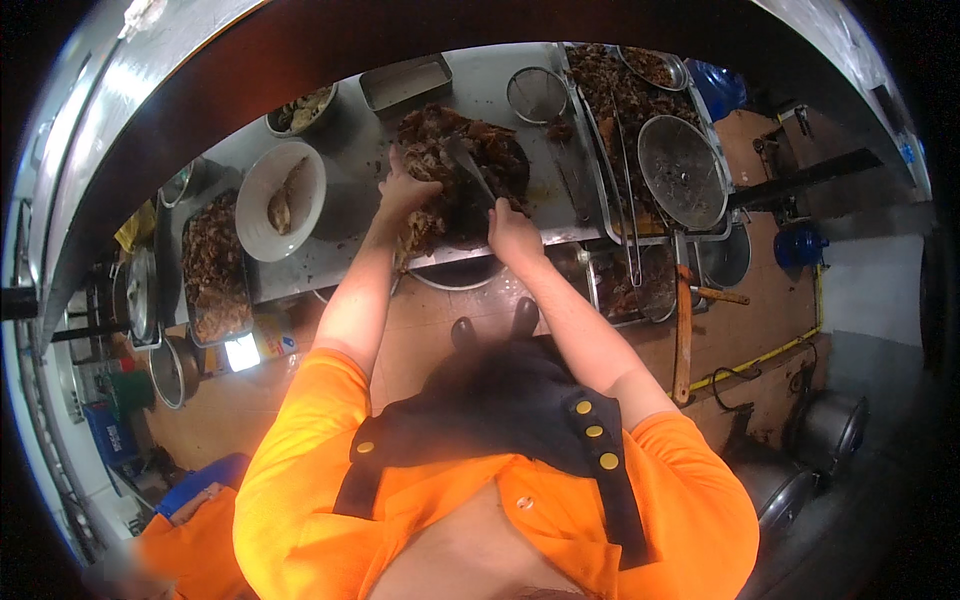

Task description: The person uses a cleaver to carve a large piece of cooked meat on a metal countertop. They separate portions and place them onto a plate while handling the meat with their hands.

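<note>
A pile of chopped brown cooked meat (439,202) lies before me on a dark board that it mostly hides. The handle of a broad metal blade (474,171), perhaps a cleaver, is gripped in my right hand (515,236). Its blade reaches up and left over the meat. My left hand (409,187) has its fingers spread against the left side of the pile. Left of that hand, a white bowl (251,176) holds an elongated brown piece of food. The board rests near the front edge of a steel table (345,217).
Chopped meat fills a tray (217,274) at left and a large tray (600,82) at right, where long tongs (626,172) and a long-handled strainer (682,172) lie. A small sieve (536,95) and a rectangular pan (405,82) stand behind. Another person (191,544) is at lower left.
</note>
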The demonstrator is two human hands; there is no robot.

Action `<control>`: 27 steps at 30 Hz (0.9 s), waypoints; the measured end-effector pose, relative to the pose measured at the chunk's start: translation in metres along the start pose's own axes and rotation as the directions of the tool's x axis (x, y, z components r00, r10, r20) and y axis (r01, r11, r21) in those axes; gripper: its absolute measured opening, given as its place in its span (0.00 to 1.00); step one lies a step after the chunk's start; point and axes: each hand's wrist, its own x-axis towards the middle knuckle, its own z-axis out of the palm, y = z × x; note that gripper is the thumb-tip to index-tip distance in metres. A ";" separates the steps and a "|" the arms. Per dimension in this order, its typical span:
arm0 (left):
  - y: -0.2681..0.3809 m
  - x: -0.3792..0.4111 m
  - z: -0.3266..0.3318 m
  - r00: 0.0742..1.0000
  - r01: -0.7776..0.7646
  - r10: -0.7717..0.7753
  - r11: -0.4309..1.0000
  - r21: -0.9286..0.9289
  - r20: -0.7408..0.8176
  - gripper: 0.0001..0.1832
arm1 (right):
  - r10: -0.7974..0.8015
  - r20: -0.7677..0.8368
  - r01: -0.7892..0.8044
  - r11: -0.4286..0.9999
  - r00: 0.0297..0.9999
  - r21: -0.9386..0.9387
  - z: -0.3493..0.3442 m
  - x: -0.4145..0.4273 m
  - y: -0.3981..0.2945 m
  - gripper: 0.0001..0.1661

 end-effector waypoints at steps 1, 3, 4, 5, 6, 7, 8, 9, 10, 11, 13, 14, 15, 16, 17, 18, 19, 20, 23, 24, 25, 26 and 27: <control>0.005 -0.001 0.000 1.000 0.017 -0.018 0.999 0.042 0.015 0.71 | 0.007 -0.017 -0.007 1.000 1.000 0.009 0.003 0.002 0.004 0.14; 0.002 -0.003 -0.001 0.995 0.014 -0.004 0.995 0.098 -0.095 0.69 | 0.034 -0.013 -0.034 0.999 0.999 -0.023 0.004 0.003 0.014 0.14; 0.001 -0.003 -0.002 0.989 0.014 0.005 0.992 0.126 -0.149 0.68 | 0.048 -0.012 -0.048 0.998 0.999 -0.039 0.004 0.004 0.018 0.14; -0.002 -0.002 0.000 0.991 0.026 -0.011 0.993 0.112 -0.134 0.66 | 0.045 -0.021 -0.046 0.998 0.999 -0.035 0.004 0.003 0.022 0.14; -0.004 -0.002 0.002 0.993 0.038 -0.026 0.994 0.098 -0.118 0.65 | 0.043 -0.031 -0.044 0.999 0.999 -0.030 0.004 0.003 0.026 0.13; -0.006 0.000 0.004 0.994 0.049 -0.041 0.995 0.084 -0.102 0.63 | 0.042 -0.041 -0.043 0.999 0.998 -0.026 0.004 0.003 0.029 0.13; -0.006 0.001 0.004 0.997 0.051 -0.047 0.996 0.069 -0.063 0.62 | 0.023 -0.059 -0.024 1.000 0.998 -0.019 0.001 0.003 0.025 0.14; -0.008 0.000 0.004 0.998 0.059 -0.058 0.997 0.055 -0.021 0.60 | 0.005 -0.071 -0.006 1.000 0.997 -0.011 -0.003 0.001 0.016 0.14; -0.010 -0.001 0.005 0.997 0.068 -0.069 0.997 0.041 0.020 0.59 | -0.013 -0.083 0.013 1.000 0.996 -0.004 -0.008 -0.002 0.007 0.14; -0.014 0.002 0.005 0.997 0.069 -0.070 0.997 0.025 0.033 0.58 | -0.035 -0.071 0.034 0.999 0.997 -0.011 -0.010 0.000 0.002 0.14; -0.020 0.008 0.004 0.996 0.075 -0.074 0.997 -0.008 0.056 0.56 | -0.080 -0.043 0.079 0.997 0.996 -0.023 -0.013 0.003 -0.008 0.14; -0.017 0.009 0.003 0.995 0.080 -0.079 0.997 -0.009 0.063 0.55 | -0.062 0.015 0.062 0.998 0.998 -0.020 -0.013 0.003 -0.007 0.15; -0.015 0.011 0.002 0.994 0.086 -0.085 0.996 -0.010 0.070 0.55 | -0.044 0.010 0.044 0.999 0.999 0.000 -0.008 0.004 -0.001 0.15; -0.012 0.012 0.001 0.993 0.092 -0.091 0.996 -0.011 0.077 0.54 | -0.027 0.006 0.026 0.999 1.000 0.021 0.000 0.003 0.008 0.16; -0.013 0.012 0.000 0.993 0.090 -0.088 0.996 -0.028 0.074 0.54 | -0.014 0.005 0.014 0.999 1.000 0.042 0.001 0.004 0.010 0.16; -0.014 0.012 -0.001 0.994 0.088 -0.085 0.995 -0.044 0.072 0.54 | 0.017 -0.006 -0.017 0.999 1.000 0.036 0.003 0.004 0.013 0.16; -0.014 0.013 -0.002 0.994 0.085 -0.080 0.995 -0.061 0.070 0.54 | 0.050 -0.018 -0.049 0.998 0.999 0.030 0.005 0.004 0.015 0.16; -0.022 0.016 -0.003 0.993 0.087 -0.077 0.990 -0.114 0.089 0.54 | 0.076 -0.022 -0.075 0.997 0.997 0.027 0.005 0.002 0.014 0.16; -0.032 0.027 -0.001 0.991 0.081 -0.056 0.975 -0.207 0.125 0.54 | 0.107 -0.050 -0.103 0.991 0.993 0.082 0.002 0.007 0.031 0.15; -0.030 0.026 0.002 0.991 0.077 -0.053 0.977 -0.201 0.119 0.55 | 0.100 -0.033 -0.099 0.994 0.994 0.035 0.001 0.005 0.033 0.15; -0.027 0.028 0.005 0.992 0.072 -0.051 0.978 -0.194 0.112 0.55 | 0.082 -0.047 -0.081 0.996 0.996 0.032 0.001 0.007 0.033 0.15; -0.032 0.026 0.009 0.992 0.089 -0.071 0.979 -0.186 0.100 0.56 | 0.056 -0.044 -0.055 0.998 0.997 0.030 -0.006 0.005 0.021 0.15; -0.031 0.028 0.012 0.993 0.093 -0.079 0.979 -0.180 0.085 0.56 | 0.032 -0.053 -0.031 0.999 0.998 0.026 -0.010 0.006 0.012 0.15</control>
